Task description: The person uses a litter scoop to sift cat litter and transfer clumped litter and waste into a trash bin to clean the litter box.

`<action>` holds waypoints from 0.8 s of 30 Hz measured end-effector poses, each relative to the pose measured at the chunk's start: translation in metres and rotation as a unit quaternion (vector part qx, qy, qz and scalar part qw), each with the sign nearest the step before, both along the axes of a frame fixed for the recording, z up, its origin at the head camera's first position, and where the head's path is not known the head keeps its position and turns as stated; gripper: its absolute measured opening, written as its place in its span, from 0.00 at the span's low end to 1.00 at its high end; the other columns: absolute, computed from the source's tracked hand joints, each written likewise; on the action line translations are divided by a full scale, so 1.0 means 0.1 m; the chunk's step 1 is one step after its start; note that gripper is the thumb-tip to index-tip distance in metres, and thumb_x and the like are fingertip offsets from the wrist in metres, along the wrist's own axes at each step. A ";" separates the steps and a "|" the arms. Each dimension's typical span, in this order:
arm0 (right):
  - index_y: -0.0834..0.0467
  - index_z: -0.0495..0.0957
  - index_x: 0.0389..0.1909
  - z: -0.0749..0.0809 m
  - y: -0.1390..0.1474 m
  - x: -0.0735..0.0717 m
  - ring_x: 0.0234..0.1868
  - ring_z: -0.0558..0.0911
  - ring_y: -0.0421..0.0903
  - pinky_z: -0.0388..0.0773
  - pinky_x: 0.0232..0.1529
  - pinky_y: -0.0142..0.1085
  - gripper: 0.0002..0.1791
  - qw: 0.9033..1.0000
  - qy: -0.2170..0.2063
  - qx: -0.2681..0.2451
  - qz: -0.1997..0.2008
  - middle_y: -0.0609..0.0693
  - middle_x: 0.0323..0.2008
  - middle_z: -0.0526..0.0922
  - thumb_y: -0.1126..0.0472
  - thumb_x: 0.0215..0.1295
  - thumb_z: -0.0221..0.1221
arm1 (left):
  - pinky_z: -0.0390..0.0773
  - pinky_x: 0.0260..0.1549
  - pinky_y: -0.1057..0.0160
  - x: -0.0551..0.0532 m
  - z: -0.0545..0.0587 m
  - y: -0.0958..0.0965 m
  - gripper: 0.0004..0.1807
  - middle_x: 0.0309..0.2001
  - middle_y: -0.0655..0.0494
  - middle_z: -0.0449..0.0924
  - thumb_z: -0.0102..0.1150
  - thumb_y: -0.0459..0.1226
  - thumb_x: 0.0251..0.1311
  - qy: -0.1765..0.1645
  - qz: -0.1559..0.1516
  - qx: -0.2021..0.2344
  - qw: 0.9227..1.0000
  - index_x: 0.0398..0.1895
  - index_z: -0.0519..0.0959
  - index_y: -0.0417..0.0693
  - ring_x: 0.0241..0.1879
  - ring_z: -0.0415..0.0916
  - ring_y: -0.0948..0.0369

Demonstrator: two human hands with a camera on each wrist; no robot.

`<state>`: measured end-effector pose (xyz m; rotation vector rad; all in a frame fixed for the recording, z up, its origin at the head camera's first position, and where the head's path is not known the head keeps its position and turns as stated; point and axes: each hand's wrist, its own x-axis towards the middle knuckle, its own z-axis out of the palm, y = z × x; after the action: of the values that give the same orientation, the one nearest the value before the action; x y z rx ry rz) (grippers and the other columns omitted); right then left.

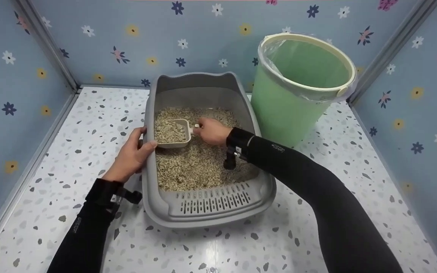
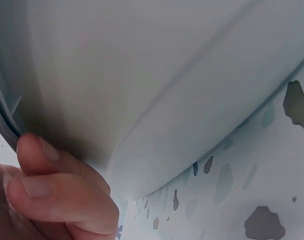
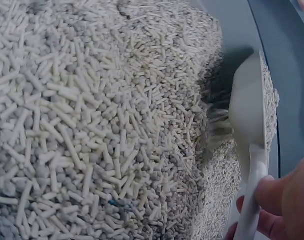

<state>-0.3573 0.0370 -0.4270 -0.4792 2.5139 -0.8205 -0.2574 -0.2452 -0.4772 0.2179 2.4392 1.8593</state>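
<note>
A grey litter box [image 1: 151, 178] stands on the floor, part filled with pellet litter [image 1: 195, 170]. My right hand [image 1: 214, 131] grips the handle of a pale litter scoop [image 1: 189, 138], which is heaped with litter and lies over the left part of the box. In the right wrist view, the thumb and fingers wrap the scoop's handle [image 3: 252, 205], and litter shows above the scoop's edge. My left hand [image 1: 129, 157] holds the left rim of the box, thumb on top near the scoop's corner. Curled fingers [image 2: 66, 195] show under that rim in the left wrist view.
A green bin [image 1: 283, 106] with a clear plastic liner stands close to the box's right side. Flower-patterned walls [image 1: 195, 38] enclose the speckled floor [image 1: 101, 125] at the back, left and right. A slotted ledge [image 1: 214, 199] forms the box's near end.
</note>
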 end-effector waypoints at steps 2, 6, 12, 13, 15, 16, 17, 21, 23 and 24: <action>0.62 0.74 0.70 0.02 0.02 0.01 0.31 0.63 0.45 0.61 0.38 0.40 0.20 1.000 -0.002 -0.007 -0.005 0.51 0.40 0.70 0.53 0.94 0.48 | 0.72 0.15 0.64 -0.01 0.00 0.01 0.36 0.44 0.39 0.79 0.58 0.53 0.81 -0.001 0.000 0.001 1.000 0.83 0.61 0.50 0.25 0.75 0.59; 0.63 0.74 0.72 0.07 0.08 0.04 0.31 0.63 0.45 0.61 0.39 0.40 0.21 0.999 -0.009 -0.035 -0.021 0.51 0.39 0.70 0.55 0.94 0.47 | 0.73 0.16 0.63 -0.01 0.00 0.03 0.36 0.44 0.40 0.79 0.59 0.52 0.80 0.000 0.001 -0.001 1.000 0.83 0.62 0.50 0.26 0.76 0.58; 0.66 0.75 0.72 0.19 0.20 0.08 0.27 0.62 0.43 0.61 0.34 0.37 0.21 0.996 0.006 -0.054 -0.067 0.48 0.34 0.67 0.57 0.94 0.47 | 0.72 0.15 0.64 0.00 0.01 0.04 0.38 0.41 0.43 0.77 0.59 0.55 0.80 0.001 -0.001 0.002 1.000 0.84 0.62 0.51 0.24 0.72 0.60; 0.67 0.77 0.68 0.21 0.23 0.08 0.27 0.62 0.42 0.61 0.34 0.36 0.20 0.996 0.019 -0.050 -0.073 0.48 0.33 0.67 0.57 0.93 0.48 | 0.71 0.15 0.64 0.00 0.01 0.04 0.38 0.41 0.43 0.77 0.60 0.55 0.80 0.001 -0.002 0.004 1.000 0.84 0.61 0.51 0.24 0.72 0.60; 0.67 0.80 0.61 0.26 0.27 0.10 0.26 0.63 0.42 0.62 0.33 0.35 0.19 0.995 0.039 -0.040 -0.086 0.47 0.31 0.67 0.56 0.93 0.48 | 0.71 0.15 0.65 0.00 0.02 0.03 0.38 0.40 0.44 0.76 0.60 0.56 0.80 0.002 -0.003 0.005 1.000 0.83 0.62 0.51 0.23 0.71 0.61; 0.66 0.80 0.58 0.28 0.30 0.11 0.26 0.64 0.42 0.62 0.33 0.35 0.18 0.994 0.050 -0.033 -0.090 0.47 0.31 0.67 0.56 0.93 0.48 | 0.70 0.15 0.65 0.00 0.02 0.03 0.38 0.40 0.44 0.76 0.60 0.56 0.80 0.003 -0.004 0.006 1.000 0.83 0.62 0.51 0.23 0.70 0.61; 0.65 0.80 0.54 0.30 0.32 0.13 0.26 0.65 0.43 0.63 0.33 0.36 0.18 0.994 0.063 -0.024 -0.091 0.47 0.30 0.66 0.55 0.93 0.48 | 0.70 0.15 0.64 0.00 0.02 0.02 0.38 0.40 0.44 0.76 0.60 0.56 0.80 0.003 -0.004 0.006 1.000 0.84 0.62 0.52 0.23 0.70 0.61; 0.59 0.76 0.46 0.39 0.42 0.23 0.31 0.70 0.47 0.67 0.38 0.40 0.17 0.989 0.118 0.010 -0.087 0.48 0.31 0.68 0.51 0.93 0.47 | 0.70 0.14 0.64 0.00 0.01 0.01 0.38 0.39 0.45 0.76 0.59 0.55 0.81 0.004 -0.005 0.005 1.000 0.84 0.61 0.51 0.22 0.70 0.61; 0.57 0.76 0.46 0.43 0.47 0.29 0.34 0.72 0.48 0.70 0.41 0.42 0.17 0.987 0.140 0.021 -0.080 0.48 0.32 0.69 0.50 0.93 0.47 | 0.70 0.14 0.64 0.01 0.00 0.00 0.37 0.39 0.45 0.77 0.58 0.54 0.82 0.005 -0.005 0.002 1.000 0.85 0.61 0.51 0.23 0.71 0.61; 0.57 0.76 0.47 0.44 0.49 0.33 0.34 0.73 0.49 0.70 0.42 0.44 0.17 0.986 0.146 0.022 -0.077 0.48 0.32 0.69 0.50 0.93 0.47 | 0.69 0.14 0.64 0.01 -0.01 0.00 0.37 0.39 0.45 0.76 0.58 0.53 0.82 0.005 -0.004 0.001 1.000 0.85 0.61 0.50 0.22 0.70 0.62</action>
<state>-0.3242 0.0858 -0.3828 -0.4191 2.8642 -0.7981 -0.2568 -0.2451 -0.4780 0.2365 2.4401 1.8626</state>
